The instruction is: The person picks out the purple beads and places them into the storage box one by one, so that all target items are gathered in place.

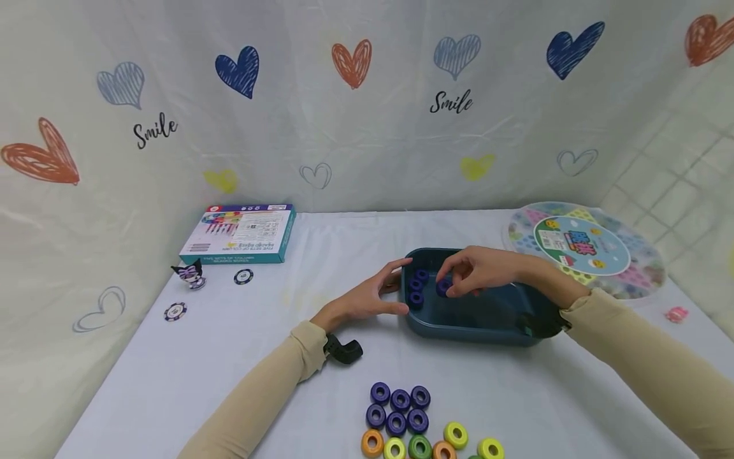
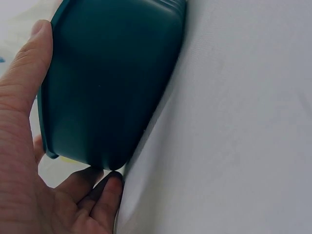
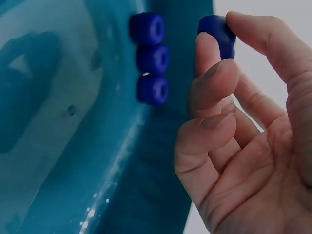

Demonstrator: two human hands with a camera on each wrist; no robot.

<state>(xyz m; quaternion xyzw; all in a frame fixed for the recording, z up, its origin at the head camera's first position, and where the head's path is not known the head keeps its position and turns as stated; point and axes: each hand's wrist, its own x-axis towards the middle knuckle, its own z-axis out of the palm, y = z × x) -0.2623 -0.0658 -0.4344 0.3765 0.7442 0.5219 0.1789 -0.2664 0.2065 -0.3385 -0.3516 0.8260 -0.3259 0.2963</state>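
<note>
My right hand [image 1: 482,271] pinches a dark purple bead [image 1: 443,287] between thumb and forefinger, over the left part of a dark teal tray [image 1: 476,335]. In the right wrist view the held bead [image 3: 217,31] shows its smooth side, and the other fingers curl beneath it. Three more purple beads [image 3: 153,58] sit in a row inside the tray, along its left end. My left hand [image 1: 367,296] spans that end from outside, thumb near the front corner and fingers at the back. The left wrist view shows its thumb [image 2: 34,63] against the tray's rim.
On the table nearer me lie several purple beads [image 1: 395,423], with orange, yellow and green ones [image 1: 420,447] below. A box [image 1: 241,236], a small figurine [image 1: 191,274] and two poker chips [image 1: 243,276] are at left. A round printed package [image 1: 585,245] lies behind the tray.
</note>
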